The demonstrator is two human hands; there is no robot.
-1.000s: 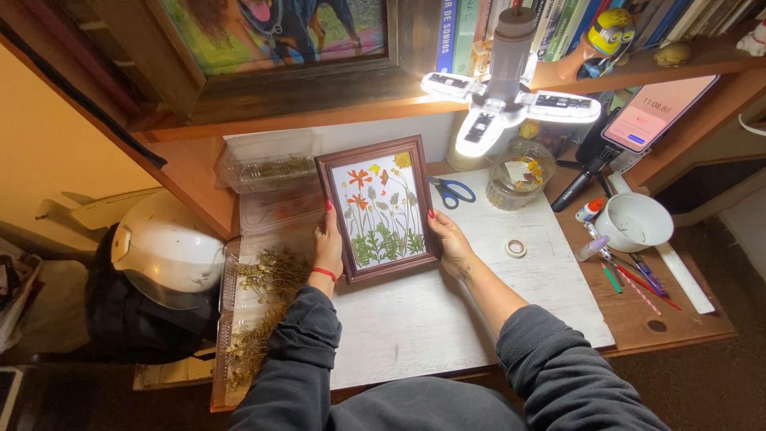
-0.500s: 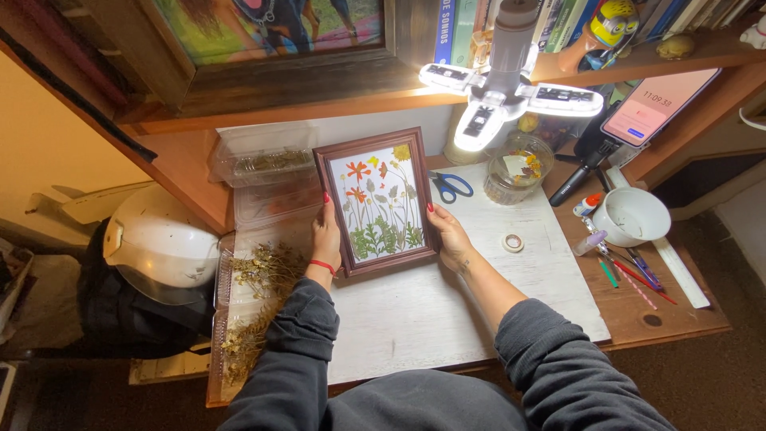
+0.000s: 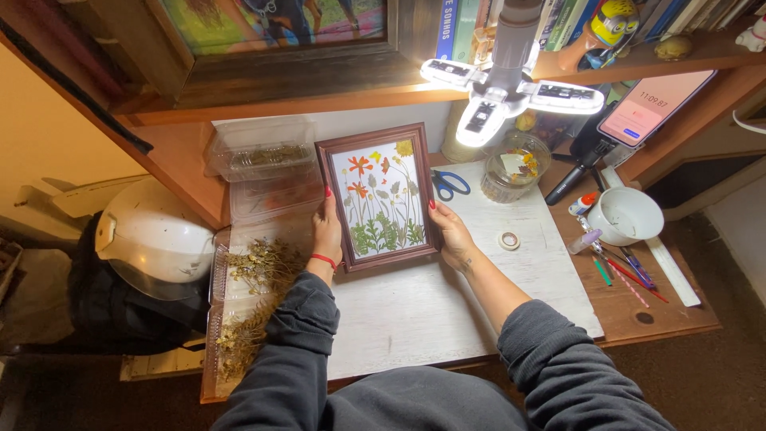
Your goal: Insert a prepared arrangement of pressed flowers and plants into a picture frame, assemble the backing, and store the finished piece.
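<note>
The person holds a brown wooden picture frame (image 3: 379,195) with pressed flowers inside, above the middle of the white work board (image 3: 447,311). The left hand (image 3: 326,230) grips the left edge of the frame, with the fingers closed around it. The right hand (image 3: 449,231) grips the right edge near the lower corner, with the thumb pressed on the front of the frame. The frame stands tilted, its far end raised.

To the left of the frame there are 2 clear plastic boxes: the far box (image 3: 259,152) holds some dried plant pieces, and the nearer box (image 3: 271,195) has reddish content that is not clear to see. Nearer, a flat clear tray (image 3: 217,271) holds many dried yellowish sprigs (image 3: 259,275). To the right of the frame lie blue scissors (image 3: 449,183), and beside them stands a round glass jar (image 3: 515,166) with colourful dried petals inside. A small roll of tape (image 3: 508,240) lies on the board near the right hand. Farther right stands a white cup (image 3: 630,217); I cannot tell what is in it. Pens (image 3: 626,275) lie near this cup. A white helmet (image 3: 148,235) sits at the far left.
</note>
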